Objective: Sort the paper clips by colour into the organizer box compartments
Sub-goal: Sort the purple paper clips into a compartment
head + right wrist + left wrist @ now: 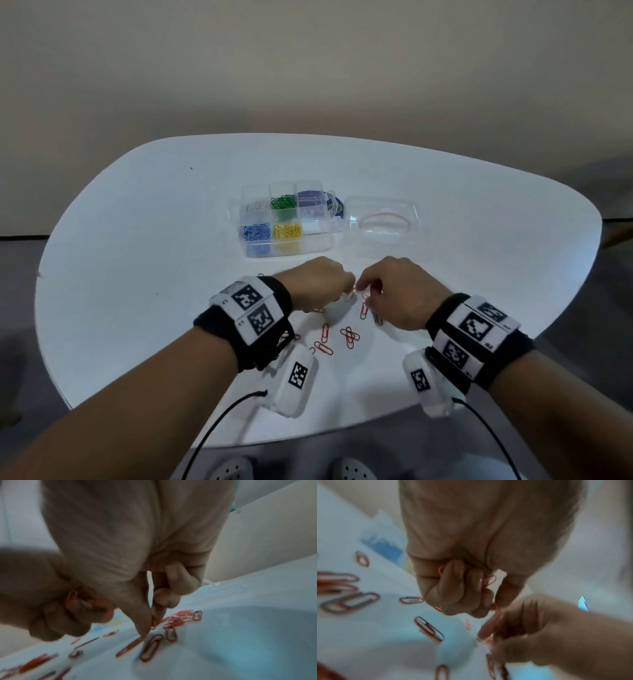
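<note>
A clear organizer box (pixel 239 236) stands mid-table with white (pixel 257 205), green (pixel 283 202), blue (pixel 256 233) and yellow clips (pixel 287 231) in separate compartments. Several red paper clips (pixel 349 336) lie loose on the white table in front of it. My left hand (pixel 344 286) is curled into a fist around a bunch of red clips (pixel 490 580). Right beside it, my right hand (pixel 362 289) pinches one red clip (pixel 153 623) between thumb and forefinger just above the table. The two hands almost touch.
The box's clear lid (pixel 387 226) lies open to the right of the box, with a pink rubber band (pixel 385 216) on it. A blue label (pixel 337 207) sits behind the box. The table's (pixel 137 240) rounded near edge runs under my wrists.
</note>
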A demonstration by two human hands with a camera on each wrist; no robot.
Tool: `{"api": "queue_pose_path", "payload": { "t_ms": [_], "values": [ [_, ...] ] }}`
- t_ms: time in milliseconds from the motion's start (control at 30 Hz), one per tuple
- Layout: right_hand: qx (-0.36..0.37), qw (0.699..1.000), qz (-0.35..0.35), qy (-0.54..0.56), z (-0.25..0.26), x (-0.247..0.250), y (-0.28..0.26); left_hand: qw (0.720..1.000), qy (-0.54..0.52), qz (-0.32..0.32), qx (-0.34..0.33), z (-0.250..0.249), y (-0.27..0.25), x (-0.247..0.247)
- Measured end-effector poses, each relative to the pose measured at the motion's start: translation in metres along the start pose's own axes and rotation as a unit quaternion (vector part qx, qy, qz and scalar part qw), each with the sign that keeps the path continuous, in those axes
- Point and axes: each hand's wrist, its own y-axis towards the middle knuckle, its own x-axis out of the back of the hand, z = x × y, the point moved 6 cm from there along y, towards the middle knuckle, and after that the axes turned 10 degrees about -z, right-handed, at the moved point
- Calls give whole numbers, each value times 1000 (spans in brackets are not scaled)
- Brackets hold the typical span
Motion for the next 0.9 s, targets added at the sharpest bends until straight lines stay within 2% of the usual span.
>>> {"api": "queue_pose_path", "payload": {
  "t_ms": [67, 133, 200, 300, 367, 433, 533, 700, 767, 833, 900],
  "values": [
    [6, 1000, 9, -22, 1, -5, 4, 982, -179, 21, 58, 2, -4, 4],
    [8, 1000, 8, -25, 0, -5, 7, 934, -343, 59, 75, 0, -5, 6],
    [-3, 1000, -9, 1, -6, 2, 11, 886, -450, 87, 65, -4, -6, 10],
    [-10, 999, -45, 14, -15, 15, 20, 830, -551, 66, 59, -5, -3, 16],
    [7, 999, -38, 2, -14, 17, 25, 809, -583, 24, 64, -3, 0, 19],
    [19, 1000, -11, -20, -11, 13, 31, 801, -595, -12, 70, -1, 4, 18],
    [23, 997, 30, -72, -9, 4, 37, 812, -576, -59, 79, 4, 12, 15],
    [41, 992, 47, -112, -3, 0, 39, 888, -426, -130, 115, 6, 22, 14],
    [45, 993, 37, -101, -5, 3, 39, 933, -311, -147, 109, 4, 27, 15],
    [29, 998, 5, -49, -13, 15, 39, 972, -155, -159, 76, 0, 34, 17],
    [3, 1000, -26, 6, -23, 27, 38, 985, -30, -161, 48, -4, 38, 16]
  ]
}}
